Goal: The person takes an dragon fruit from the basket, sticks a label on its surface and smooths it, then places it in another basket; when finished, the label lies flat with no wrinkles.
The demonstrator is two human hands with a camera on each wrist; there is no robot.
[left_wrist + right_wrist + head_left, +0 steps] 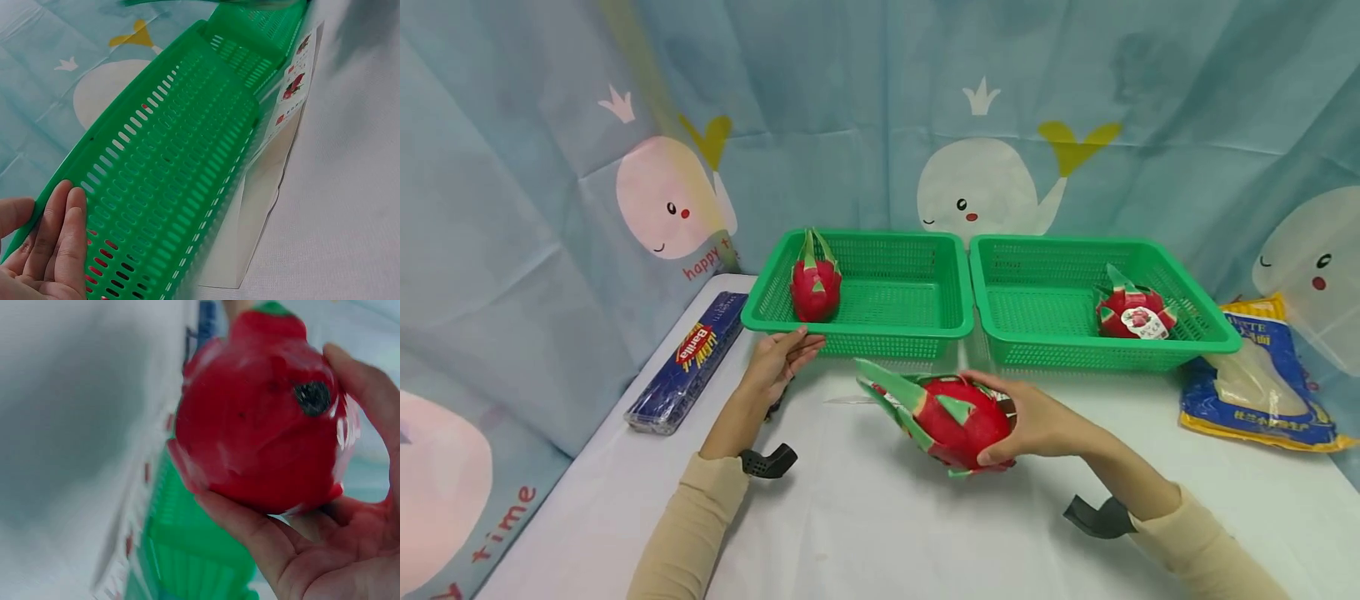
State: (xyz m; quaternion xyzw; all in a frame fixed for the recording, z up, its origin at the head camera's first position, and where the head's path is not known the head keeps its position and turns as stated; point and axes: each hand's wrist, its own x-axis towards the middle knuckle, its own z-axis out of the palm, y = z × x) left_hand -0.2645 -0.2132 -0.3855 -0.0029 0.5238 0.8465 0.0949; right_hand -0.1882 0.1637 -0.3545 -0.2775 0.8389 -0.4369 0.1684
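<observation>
In the head view my right hand (1045,419) grips a red dragon fruit (962,425) from its right side, above the table in front of the baskets. Its green leaf tips point up and left. The right wrist view shows the thumb and fingers round the fruit's smooth red underside (256,437), which has a dark spot. My left hand (775,362) pinches the front rim of the left green basket (887,335), thumb over the rim and fingers against the outer wall (169,144). One dragon fruit (816,293) stands inside that basket near its left end.
The right green basket (1075,348) holds a dragon fruit (1123,304) with a white label. Blue Barilla spaghetti packaging (696,358) lies left; a blue and yellow bag (1262,383) lies right. A printed sheet with fruit pictures (294,84) lies before the baskets. Curtains hang behind.
</observation>
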